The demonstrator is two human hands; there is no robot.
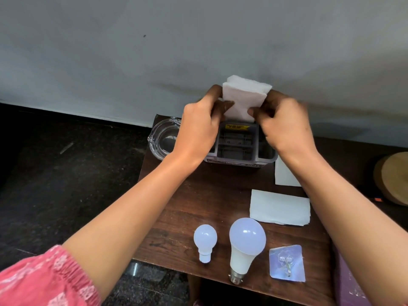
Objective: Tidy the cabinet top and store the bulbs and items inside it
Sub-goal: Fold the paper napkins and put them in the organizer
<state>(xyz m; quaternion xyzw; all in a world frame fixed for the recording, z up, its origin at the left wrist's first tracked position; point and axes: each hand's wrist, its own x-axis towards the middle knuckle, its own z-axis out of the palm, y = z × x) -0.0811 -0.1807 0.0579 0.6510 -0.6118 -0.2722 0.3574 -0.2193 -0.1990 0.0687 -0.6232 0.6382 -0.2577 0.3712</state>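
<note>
1. Bulbs first: a small white frosted bulb (205,240) and a larger white frosted bulb with a metal bayonet base (245,246) are lying side by side near the front edge of the dark wooden counter (176,228), untouched and not yet stored.
2. You are holding a folded white tissue stack (244,97) above a grey plastic compartmented organiser (239,144) at the back of the counter. Your left hand (198,127) and right hand (284,124) are each pinching a side edge of the stack, the fingers (227,106) clamped on it.
3. Two more folded white tissues (280,206) are lying loose to the right, and a clear square adhesive hook (287,263) is sitting just beside the larger bulb.
4. A clear glass dish (163,135) is sitting next to your left wrist; a sideways sweep could knock it off the counter's left edge.
5. The larger bulb's base is reaching the front edge; brushing it with a forearm while you are withdrawing would probably roll it off.
6. Pushing the stack down unevenly may crumple it against the organiser's dividers.
</note>
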